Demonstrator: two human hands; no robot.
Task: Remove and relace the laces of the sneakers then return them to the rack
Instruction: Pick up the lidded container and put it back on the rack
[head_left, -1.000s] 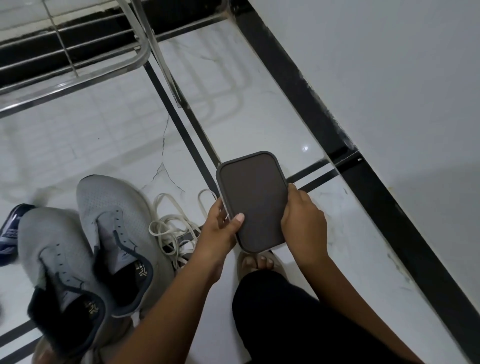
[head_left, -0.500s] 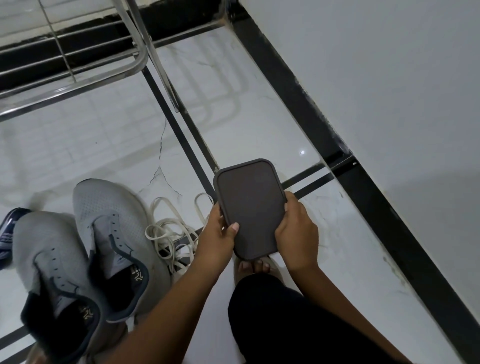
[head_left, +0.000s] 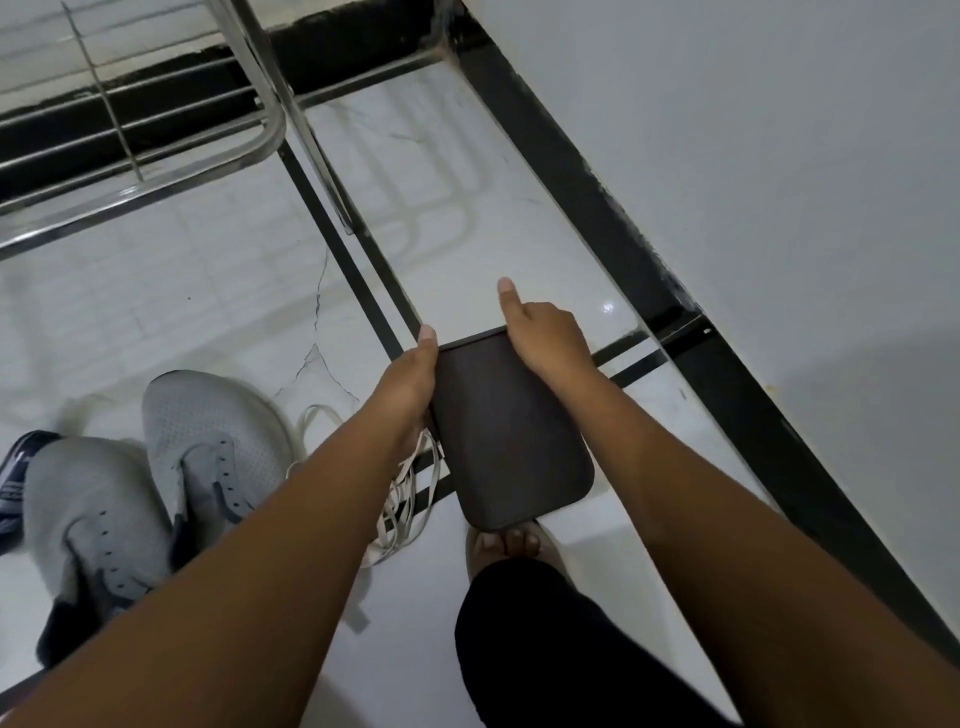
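The two gray sneakers (head_left: 156, 483) sat on the floor just left of the dark phone (head_left: 511, 431). Their lace holes were empty, so the laces were already out. The white laces (head_left: 400, 499) lay in a loose pile between the sneakers and the phone. Lacing them again and putting them back on the metal rack (head_left: 156, 156), up beyond the phone, was still left.

The left hand (head_left: 410, 384) curled its grip around the phone's edge. The right hand (head_left: 545, 332) held the top, one finger pointing out.

No words could be read anywhere.
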